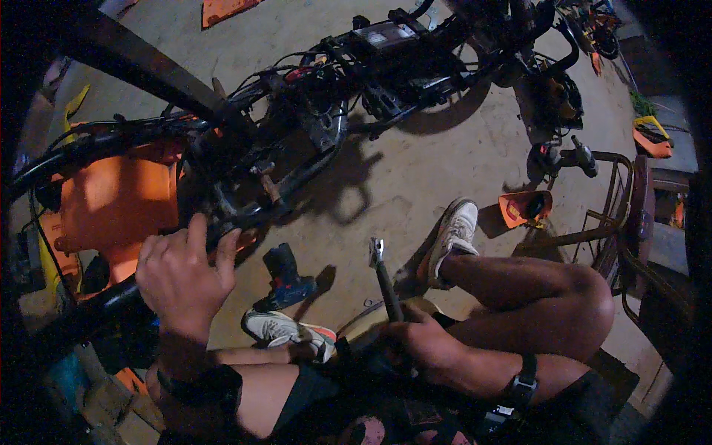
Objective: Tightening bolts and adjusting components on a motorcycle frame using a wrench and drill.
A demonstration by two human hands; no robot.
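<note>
My left hand (185,274) is raised with its fingers spread, next to the black tube frame (326,159) of a stripped-down motorbike. The fingertips overlap the frame in view; I cannot tell if they touch it. My right hand (426,337) is closed around the dark handle of a hammer (386,282), whose shiny metal head points up and away from me. On the floor between my hands lies a dark blue cordless drill (280,278). Orange bodywork (122,204) sits under the frame's left end.
Cables (297,63) run along the frame. A thick dark beam (141,63) crosses the upper left. My shoes (452,233) rest on the concrete. An orange piece (523,209) and a dark tool with a metal end (567,159) lie to the right, beside a rusty metal chair frame (615,215).
</note>
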